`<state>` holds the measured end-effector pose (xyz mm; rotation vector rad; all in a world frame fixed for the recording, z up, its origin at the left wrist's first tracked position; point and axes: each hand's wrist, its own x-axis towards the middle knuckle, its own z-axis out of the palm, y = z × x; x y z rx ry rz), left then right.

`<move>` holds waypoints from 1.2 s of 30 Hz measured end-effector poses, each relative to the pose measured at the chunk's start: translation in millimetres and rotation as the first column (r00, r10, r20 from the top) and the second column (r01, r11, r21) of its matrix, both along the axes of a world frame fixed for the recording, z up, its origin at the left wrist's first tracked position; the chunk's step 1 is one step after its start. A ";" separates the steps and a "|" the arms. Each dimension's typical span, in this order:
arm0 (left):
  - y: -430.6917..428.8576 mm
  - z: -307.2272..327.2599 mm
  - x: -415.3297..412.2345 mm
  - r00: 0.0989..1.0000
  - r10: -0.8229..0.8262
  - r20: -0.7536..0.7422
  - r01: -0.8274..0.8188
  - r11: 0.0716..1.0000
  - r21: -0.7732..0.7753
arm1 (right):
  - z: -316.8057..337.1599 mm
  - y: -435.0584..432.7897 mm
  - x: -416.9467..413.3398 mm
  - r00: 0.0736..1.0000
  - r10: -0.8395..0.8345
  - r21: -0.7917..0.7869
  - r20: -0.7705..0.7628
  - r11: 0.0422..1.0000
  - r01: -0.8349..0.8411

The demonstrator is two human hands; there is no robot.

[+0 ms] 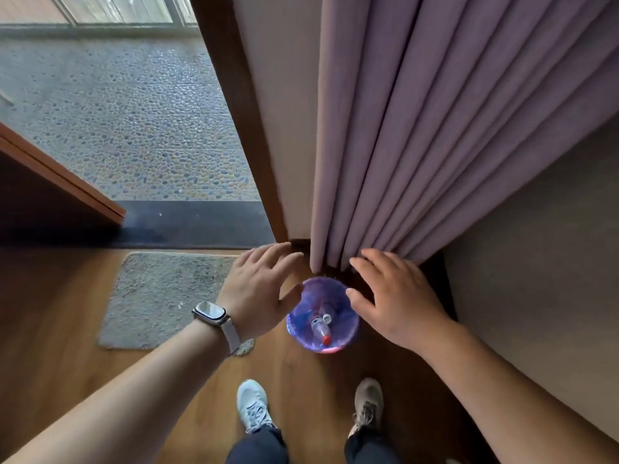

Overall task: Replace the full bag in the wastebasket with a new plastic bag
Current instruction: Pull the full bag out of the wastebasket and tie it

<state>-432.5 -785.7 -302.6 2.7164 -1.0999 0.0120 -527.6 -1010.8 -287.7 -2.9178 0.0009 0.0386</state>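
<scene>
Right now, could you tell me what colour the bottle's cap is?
Red; the bottle cap shows best in the head view.

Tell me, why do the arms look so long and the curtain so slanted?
Head view: the wide-angle lens stretches the edges, so both forearms look huge and the curtain fans out. Daylight comes from the doorway at top left. The left hand and right hand are slightly blurred; the bin is fairly sharp.

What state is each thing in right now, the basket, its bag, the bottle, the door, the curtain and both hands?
Wastebasket: upright on the floor.
Purple bag: lining the wastebasket, open.
Plastic bottle: inside the bag, red cap on.
Door: open.
Curtain: gathered in folds.
Left hand: open, empty.
Right hand: open, empty.
</scene>
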 end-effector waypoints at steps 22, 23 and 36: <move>77.0 -241.2 -247.7 0.992 0.111 0.060 -0.114 0.992 0.055 | -260.8 60.8 -233.5 1.000 0.009 -0.072 -0.007 0.997 -0.010; 79.8 -239.4 -254.3 0.992 0.102 0.077 -0.106 0.993 0.052 | -259.0 62.6 -240.9 1.000 0.014 -0.082 -0.002 0.997 -0.014; 71.2 -310.8 -172.3 0.993 0.109 -0.043 -0.100 0.979 0.178 | -317.2 30.2 -171.2 0.996 0.003 -0.112 -0.094 0.994 -0.013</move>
